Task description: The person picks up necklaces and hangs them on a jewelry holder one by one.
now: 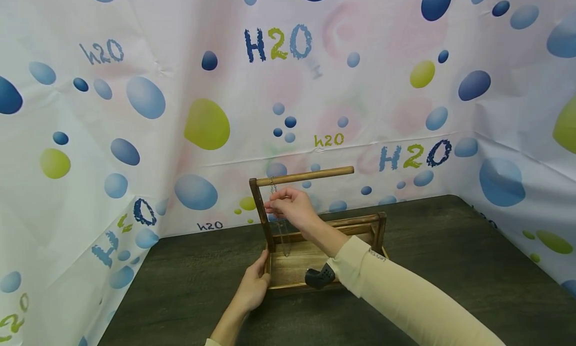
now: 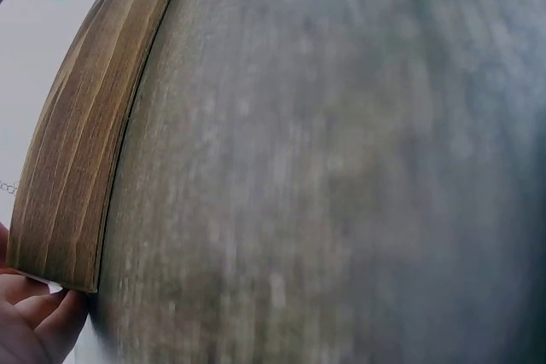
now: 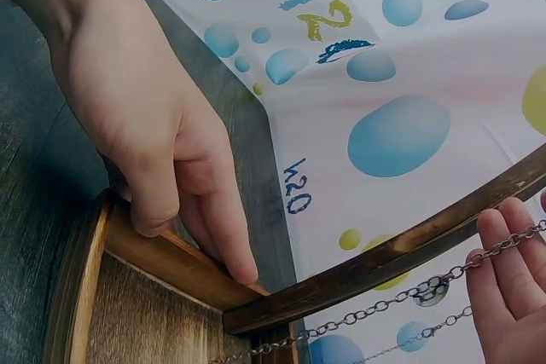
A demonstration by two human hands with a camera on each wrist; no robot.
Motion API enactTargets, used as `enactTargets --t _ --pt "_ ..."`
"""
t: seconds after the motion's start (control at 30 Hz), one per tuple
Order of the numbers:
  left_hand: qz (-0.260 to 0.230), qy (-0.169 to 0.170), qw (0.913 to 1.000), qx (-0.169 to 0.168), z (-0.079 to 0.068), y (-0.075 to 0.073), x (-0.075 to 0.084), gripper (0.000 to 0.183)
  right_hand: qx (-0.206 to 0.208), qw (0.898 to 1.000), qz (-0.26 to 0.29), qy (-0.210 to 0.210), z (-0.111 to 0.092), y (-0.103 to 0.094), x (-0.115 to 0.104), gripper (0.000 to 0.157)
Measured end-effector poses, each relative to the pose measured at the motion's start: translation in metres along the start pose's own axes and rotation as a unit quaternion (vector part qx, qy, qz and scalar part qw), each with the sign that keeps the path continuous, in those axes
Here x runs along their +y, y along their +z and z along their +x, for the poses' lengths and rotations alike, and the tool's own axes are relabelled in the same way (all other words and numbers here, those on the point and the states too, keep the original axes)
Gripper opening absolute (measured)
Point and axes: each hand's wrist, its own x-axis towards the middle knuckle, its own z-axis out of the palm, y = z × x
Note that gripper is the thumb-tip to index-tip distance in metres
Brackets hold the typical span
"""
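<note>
Two-handed work: with the left hand, gripping the wooden tray on the table; with the right hand, touching the chain hung from the bar; whether pinching, cannot tell.

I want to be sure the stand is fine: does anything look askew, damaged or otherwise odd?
One thing: the upper wooden bar meets an upright at its left end only, its right end free in the air. It looks one-sided, though perhaps made so.
</note>
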Motion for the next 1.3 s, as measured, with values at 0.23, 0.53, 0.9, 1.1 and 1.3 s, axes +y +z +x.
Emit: enactTargets --t 0.23,0.53,0.9,1.1,1.3 --pt "0.010 0.002 0.9999 0.004 0.002 0.001 0.000 0.068 0.004 1.000 0.009 -0.001 -0.001 -0.002 -0.002 0.011" --pt "0.012 -0.001 0.9999 0.003 0.004 0.002 0.000 0.068 0.008 1.000 0.008 -0.017 -0.002 -0.009 -0.006 0.012" --pt "0.013 -0.009 0.9999 0.003 0.000 0.000 0.001 0.068 0.023 1.000 0.009 -0.017 -0.005 -0.018 -0.008 0.012" --pt "0.012 -0.003 0.9999 0.005 0.001 0.000 0.001 0.069 0.021 1.000 0.005 -0.021 -0.008 -0.024 -0.006 0.011" --pt "0.005 -0.004 1.0000 0.002 0.000 0.000 0.001 0.070 0.008 1.000 0.016 -0.007 -0.013 -0.025 -0.005 0.010"
